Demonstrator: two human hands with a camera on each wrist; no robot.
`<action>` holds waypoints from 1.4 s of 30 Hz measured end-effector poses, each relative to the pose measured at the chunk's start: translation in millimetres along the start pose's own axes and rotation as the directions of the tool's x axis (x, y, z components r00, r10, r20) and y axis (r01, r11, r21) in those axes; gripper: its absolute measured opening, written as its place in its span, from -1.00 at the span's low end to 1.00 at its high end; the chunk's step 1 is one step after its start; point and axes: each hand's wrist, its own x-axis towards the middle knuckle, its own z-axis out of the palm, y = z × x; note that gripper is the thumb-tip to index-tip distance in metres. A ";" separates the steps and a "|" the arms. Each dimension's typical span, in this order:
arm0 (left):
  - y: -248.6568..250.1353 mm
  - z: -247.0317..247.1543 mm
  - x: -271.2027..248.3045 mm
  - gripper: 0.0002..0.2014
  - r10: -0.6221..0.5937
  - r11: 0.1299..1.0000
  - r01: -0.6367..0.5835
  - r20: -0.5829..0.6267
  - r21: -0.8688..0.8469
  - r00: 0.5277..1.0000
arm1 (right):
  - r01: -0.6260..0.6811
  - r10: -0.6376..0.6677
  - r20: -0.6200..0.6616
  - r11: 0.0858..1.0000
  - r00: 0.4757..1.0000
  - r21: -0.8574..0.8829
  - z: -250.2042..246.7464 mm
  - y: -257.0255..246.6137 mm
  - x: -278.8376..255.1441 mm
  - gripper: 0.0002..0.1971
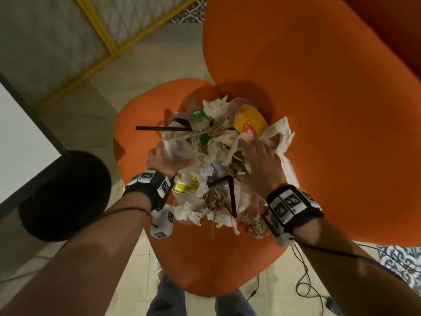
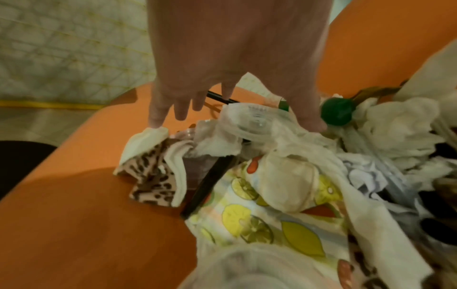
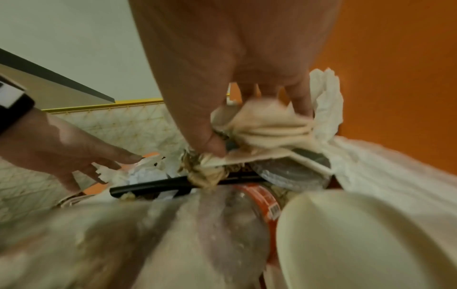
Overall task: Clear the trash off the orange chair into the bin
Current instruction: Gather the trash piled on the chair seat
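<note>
The orange chair (image 1: pixel 200 258) carries a heap of trash (image 1: pixel 218 160): crumpled tissues, a yellow wrapper (image 1: pixel 249 120), a green-capped bottle (image 1: pixel 199 117), a black straw (image 1: pixel 159 128) and a lemon-print paper (image 2: pixel 267 224). My left hand (image 1: pixel 167 159) lies against the heap's left side. Its fingers (image 2: pixel 180 109) are spread and straight, and the thumb rests by a clear plastic lid (image 2: pixel 254 119). On the heap's right side my right hand (image 1: pixel 259 156) pinches a crumpled tissue (image 3: pixel 267 121) between thumb and fingers. The round black bin (image 1: pixel 63 197) stands on the floor left of the chair.
The chair's tall orange back (image 1: pixel 319 87) rises behind and to the right of the heap. A white table with a dark edge (image 1: pixel 18 144) sits far left, above the bin. A yellow-framed mesh panel (image 1: pixel 109 42) leans at the back. Cables (image 1: pixel 303 281) trail over the tiled floor.
</note>
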 end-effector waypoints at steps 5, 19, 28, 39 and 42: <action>10.0 15.5 18.0 0.16 0.003 1.000 -0.002 0.030 -0.012 1.000 | -0.041 0.047 -0.070 0.995 0.996 0.094 3.0 9.6 -2.6 -0.17; 9.4 31.0 15.9 -0.22 0.158 0.938 -0.177 -0.088 -0.298 0.984 | -0.153 0.297 -0.292 0.891 0.909 0.428 18.1 11.0 -45.0 -0.17; 28.4 16.6 3.8 -0.45 0.147 0.958 -0.209 -0.290 -0.196 0.946 | -0.258 0.314 -0.143 0.913 0.938 0.315 10.4 -12.0 -77.4 -0.66; 84.3 25.6 2.6 -0.27 0.184 0.964 -0.227 -0.264 -0.140 0.947 | -0.293 0.302 0.026 0.893 0.953 0.342 50.7 -23.7 -79.3 0.02; 94.5 28.1 2.1 -0.19 0.169 0.979 -0.179 -0.108 -0.095 0.980 | -0.297 0.315 0.013 0.879 0.949 0.374 45.4 -22.5 -80.6 -0.01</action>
